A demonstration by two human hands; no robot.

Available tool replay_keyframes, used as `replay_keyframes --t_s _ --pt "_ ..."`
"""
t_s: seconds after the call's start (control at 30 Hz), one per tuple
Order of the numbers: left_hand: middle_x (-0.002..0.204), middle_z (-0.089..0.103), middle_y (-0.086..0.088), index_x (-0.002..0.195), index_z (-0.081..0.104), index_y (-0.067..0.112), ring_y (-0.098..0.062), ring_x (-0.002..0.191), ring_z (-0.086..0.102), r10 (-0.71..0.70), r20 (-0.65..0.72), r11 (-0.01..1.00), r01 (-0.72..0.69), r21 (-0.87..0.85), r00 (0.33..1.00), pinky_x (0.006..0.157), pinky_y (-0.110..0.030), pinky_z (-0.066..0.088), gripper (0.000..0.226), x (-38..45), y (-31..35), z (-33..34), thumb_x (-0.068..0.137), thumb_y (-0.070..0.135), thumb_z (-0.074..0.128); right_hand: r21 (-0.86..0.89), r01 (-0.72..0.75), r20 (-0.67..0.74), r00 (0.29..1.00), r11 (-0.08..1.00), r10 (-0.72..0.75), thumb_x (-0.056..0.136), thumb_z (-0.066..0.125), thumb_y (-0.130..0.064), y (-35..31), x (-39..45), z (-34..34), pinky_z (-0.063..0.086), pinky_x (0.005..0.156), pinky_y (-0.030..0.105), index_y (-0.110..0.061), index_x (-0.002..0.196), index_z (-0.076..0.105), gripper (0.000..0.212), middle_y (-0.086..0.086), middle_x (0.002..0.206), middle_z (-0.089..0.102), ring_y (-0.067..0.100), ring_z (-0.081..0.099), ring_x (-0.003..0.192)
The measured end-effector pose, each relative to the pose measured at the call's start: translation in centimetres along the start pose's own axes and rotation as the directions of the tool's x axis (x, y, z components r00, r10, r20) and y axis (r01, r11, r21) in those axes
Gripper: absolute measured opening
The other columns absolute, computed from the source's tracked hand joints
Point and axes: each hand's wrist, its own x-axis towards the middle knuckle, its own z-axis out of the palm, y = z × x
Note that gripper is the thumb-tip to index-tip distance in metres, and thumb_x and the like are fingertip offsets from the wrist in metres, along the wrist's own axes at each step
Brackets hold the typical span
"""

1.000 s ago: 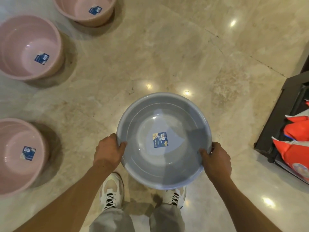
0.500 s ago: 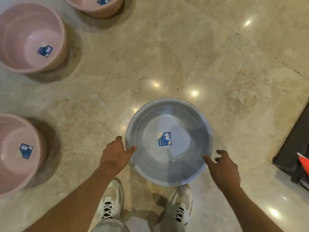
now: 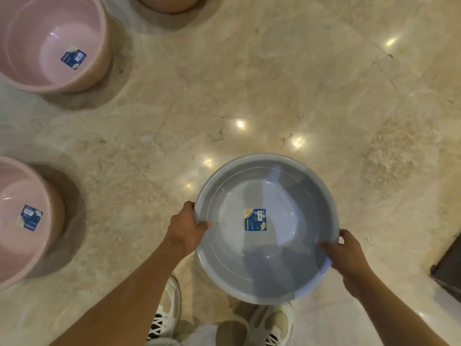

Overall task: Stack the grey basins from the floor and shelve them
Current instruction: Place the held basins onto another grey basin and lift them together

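A round grey basin [image 3: 274, 260] with a blue label in its bottom sits low in front of me, just above my shoes. My left hand [image 3: 185, 228] grips its left rim with the thumb inside. On the right rim, my right hand [image 3: 345, 253] has its fingers curled over the edge. Whether another grey basin is nested underneath cannot be seen.
Pink basins stand on the marble floor: one at upper left [image 3: 50, 41], one at left [image 3: 15, 221], and the edge of a third at the top [image 3: 169, 3]. A dark shelf base [image 3: 449, 265] shows at the right edge.
Half a second ago my right hand was off the basin and my left barely touched it. Both hands have now closed on the rim again. The view has shifted left, away from the shelf.
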Motion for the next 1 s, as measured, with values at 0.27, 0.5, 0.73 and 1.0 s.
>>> replay_keyframes --t_s 0.27,0.5,0.73,1.0 --pt "0.102 0.066 -0.005 0.116 0.053 0.013 -0.025 0.089 0.065 0.005 -0.044 0.993 -0.01 -0.117 0.999 0.076 -0.034 0.055 0.038 -5.7 -1.5 -6.7 0.087 0.03 0.071 -0.094 0.135 0.024 0.991 0.986 -0.134 0.087 0.063 -0.014 -5.3 -5.6 -0.9 0.054 0.086 0.057 -0.01 0.116 0.061 0.03 0.016 0.102 0.07 0.038 0.066 0.093" --pt "0.096 0.066 0.003 0.112 0.054 0.019 -0.01 0.078 0.064 -0.043 -0.177 0.961 -0.008 -0.277 0.983 0.058 -0.021 0.048 0.038 -12.2 -5.5 -16.9 0.085 0.038 0.072 -0.247 0.36 0.118 0.933 0.9 -0.341 0.086 0.066 -0.018 -15.8 -15.6 1.3 0.055 0.082 0.05 -0.017 0.112 0.061 0.027 0.013 0.091 0.073 0.036 0.068 0.083" --pt "0.098 0.067 0.007 0.105 0.055 0.03 -0.02 0.089 0.067 -0.113 -0.28 0.865 -0.044 -0.501 0.953 0.074 -0.037 0.06 0.033 -18.7 -12.7 -26.5 0.081 0.03 0.077 -0.375 0.565 0.234 0.825 0.735 -0.514 0.088 0.064 -0.021 -24.4 -26.2 8.5 0.05 0.07 0.037 -0.017 0.12 0.06 0.033 0.008 0.091 0.07 0.032 0.065 0.084" --pt "0.102 0.066 -0.007 0.12 0.052 0.012 -0.026 0.086 0.061 -0.295 -0.334 0.885 0.125 -0.448 0.895 0.073 -0.032 0.049 0.041 -23.2 -24.0 -34.2 0.09 0.037 0.066 -0.49 0.695 0.444 0.718 0.526 -0.536 0.088 0.062 -0.019 -28.8 -36.2 20.5 0.045 0.072 0.035 -0.015 0.125 0.057 0.038 0.008 0.096 0.069 0.032 0.063 0.089"
